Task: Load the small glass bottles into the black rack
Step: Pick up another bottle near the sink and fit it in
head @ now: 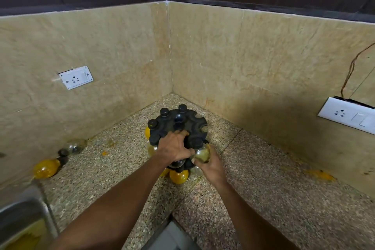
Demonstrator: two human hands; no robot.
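a speckled stone bench [263,178] fills a tiled corner. the black rack [178,126] stands near the corner, several capped bottles already hung in its notches. my left hand [174,147] presses on the rack's near edge, fingers curled over it, steadying. my right hand [211,165] has its grip closed round a pale bottle [202,154] at the near right rim. step in hand: seating this bottle; the next move likely calls for sliding its neck fully into a notch. two loose bottles lie far left by the wall: a yellow bottle [46,168] and a clear bottle [74,147]. my left hand crowds the rim.
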